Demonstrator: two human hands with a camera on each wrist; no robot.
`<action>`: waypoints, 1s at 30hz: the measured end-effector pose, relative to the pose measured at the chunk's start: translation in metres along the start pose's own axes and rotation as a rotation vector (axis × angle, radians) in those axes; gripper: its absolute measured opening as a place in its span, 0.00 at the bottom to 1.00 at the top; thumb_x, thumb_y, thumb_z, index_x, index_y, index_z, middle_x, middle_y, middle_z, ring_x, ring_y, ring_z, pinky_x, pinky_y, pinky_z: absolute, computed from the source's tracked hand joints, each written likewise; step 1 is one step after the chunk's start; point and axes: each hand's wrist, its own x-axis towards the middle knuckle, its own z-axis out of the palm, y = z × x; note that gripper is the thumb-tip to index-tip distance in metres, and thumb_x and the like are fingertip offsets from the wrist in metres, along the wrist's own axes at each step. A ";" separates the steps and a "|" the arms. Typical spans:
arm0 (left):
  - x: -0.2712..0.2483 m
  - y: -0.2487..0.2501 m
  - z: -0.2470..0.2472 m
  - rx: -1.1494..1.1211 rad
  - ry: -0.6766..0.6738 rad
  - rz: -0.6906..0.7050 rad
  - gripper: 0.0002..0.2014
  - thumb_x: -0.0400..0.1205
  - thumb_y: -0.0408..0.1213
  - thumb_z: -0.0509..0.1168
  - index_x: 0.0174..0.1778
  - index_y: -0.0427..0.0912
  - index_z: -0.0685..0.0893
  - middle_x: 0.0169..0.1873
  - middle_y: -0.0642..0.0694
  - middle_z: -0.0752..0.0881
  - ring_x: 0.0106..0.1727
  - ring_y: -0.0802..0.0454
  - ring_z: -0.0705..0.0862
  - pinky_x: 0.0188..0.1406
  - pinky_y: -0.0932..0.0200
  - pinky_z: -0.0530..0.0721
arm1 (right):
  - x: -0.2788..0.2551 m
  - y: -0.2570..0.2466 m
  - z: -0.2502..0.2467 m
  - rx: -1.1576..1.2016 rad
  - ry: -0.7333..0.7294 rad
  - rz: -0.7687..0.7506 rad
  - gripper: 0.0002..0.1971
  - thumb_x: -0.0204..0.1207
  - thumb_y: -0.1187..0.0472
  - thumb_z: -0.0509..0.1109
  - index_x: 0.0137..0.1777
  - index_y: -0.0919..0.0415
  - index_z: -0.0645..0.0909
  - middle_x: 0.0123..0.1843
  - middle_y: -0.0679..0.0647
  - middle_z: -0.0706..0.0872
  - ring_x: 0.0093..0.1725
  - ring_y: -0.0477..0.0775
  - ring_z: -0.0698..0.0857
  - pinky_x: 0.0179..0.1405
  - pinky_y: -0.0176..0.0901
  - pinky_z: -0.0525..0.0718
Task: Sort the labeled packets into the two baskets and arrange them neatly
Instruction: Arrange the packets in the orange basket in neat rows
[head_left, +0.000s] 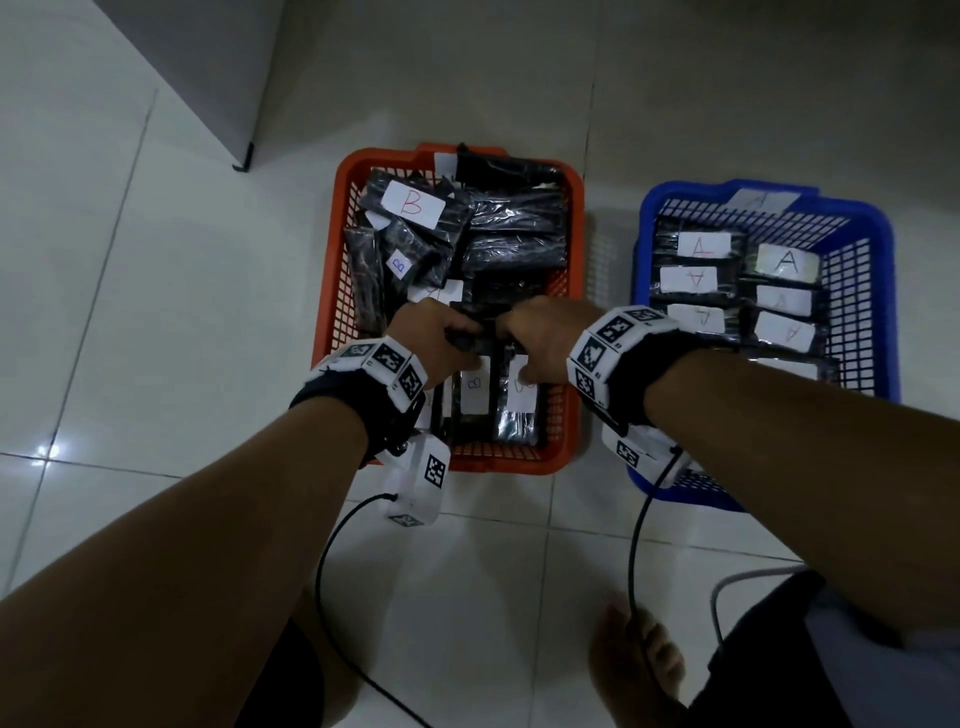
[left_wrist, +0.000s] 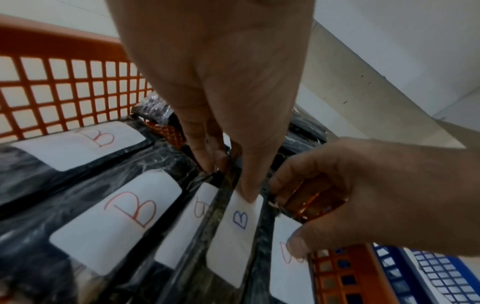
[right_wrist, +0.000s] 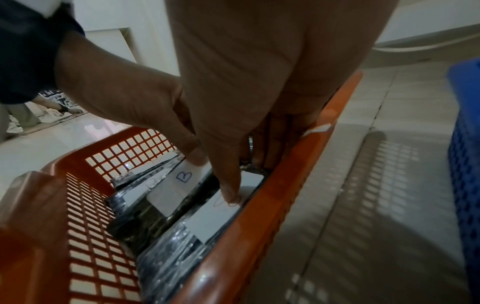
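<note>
Working inside the orange basket (head_left: 332, 291), the left hand (head_left: 434, 325) pinches the far end of a blue-B packet (left_wrist: 235, 232), thumb on its label. Beside it, the right hand (head_left: 540, 338) curls onto the neighbouring packet (right_wrist: 215, 220). These look light, film-wrapped and slippery; end edges seem the safest hold. The blue basket (head_left: 883, 249) holds neat A packets.

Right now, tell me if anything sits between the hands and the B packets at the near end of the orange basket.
Nothing visible does: the left hand and right hand are already on the B packets inside the orange basket.
</note>
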 end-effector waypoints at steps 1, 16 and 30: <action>0.000 -0.001 0.001 0.024 0.009 0.026 0.18 0.72 0.39 0.78 0.59 0.51 0.89 0.52 0.51 0.90 0.52 0.57 0.85 0.52 0.67 0.79 | -0.001 0.001 0.000 0.010 0.008 0.001 0.20 0.70 0.54 0.80 0.60 0.57 0.81 0.53 0.53 0.85 0.48 0.54 0.86 0.44 0.47 0.87; 0.039 -0.001 -0.070 0.394 0.497 0.230 0.28 0.73 0.40 0.71 0.72 0.47 0.79 0.71 0.41 0.77 0.73 0.37 0.73 0.69 0.39 0.74 | 0.029 0.014 -0.028 -0.034 0.816 0.159 0.20 0.75 0.60 0.69 0.68 0.58 0.80 0.71 0.56 0.79 0.73 0.60 0.74 0.69 0.58 0.68; 0.043 0.009 -0.091 0.145 0.551 0.197 0.15 0.72 0.49 0.75 0.47 0.45 0.81 0.41 0.50 0.82 0.43 0.49 0.80 0.39 0.61 0.70 | 0.025 0.015 -0.041 0.331 0.835 0.226 0.20 0.83 0.57 0.59 0.74 0.57 0.74 0.68 0.58 0.81 0.64 0.63 0.81 0.61 0.59 0.80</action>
